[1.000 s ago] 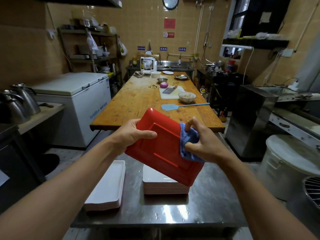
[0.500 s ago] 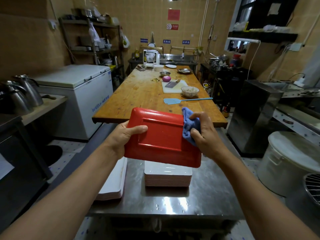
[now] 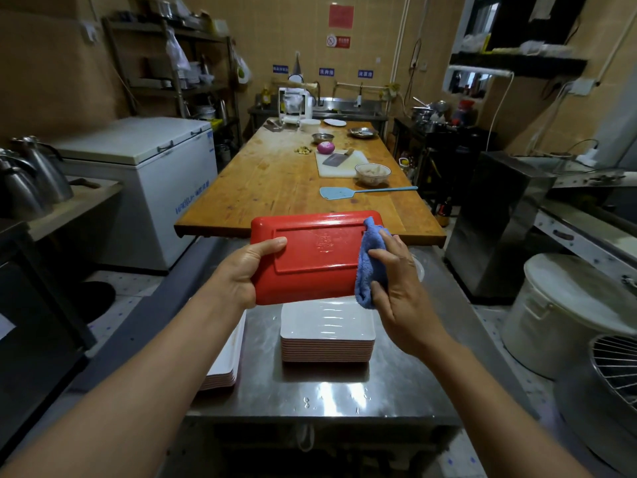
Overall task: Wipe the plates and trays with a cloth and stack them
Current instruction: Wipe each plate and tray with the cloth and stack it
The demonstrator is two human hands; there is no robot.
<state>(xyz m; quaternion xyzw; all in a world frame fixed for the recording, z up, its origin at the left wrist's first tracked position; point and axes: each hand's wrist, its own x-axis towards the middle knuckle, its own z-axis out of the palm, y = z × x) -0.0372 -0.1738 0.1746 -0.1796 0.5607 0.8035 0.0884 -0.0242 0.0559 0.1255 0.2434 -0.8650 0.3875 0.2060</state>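
I am holding the red tray above the steel table, underside facing me, my left hand gripping its left edge. My right hand is clutching the blue cloth against its right end. Two stacks of white trays are sitting below on wet steel. A wooden table is standing beyond.

Far face of red tray turned from view; left stack of trays largely hidden behind forearm; wall signs too small to read; possibly garlic, blurred
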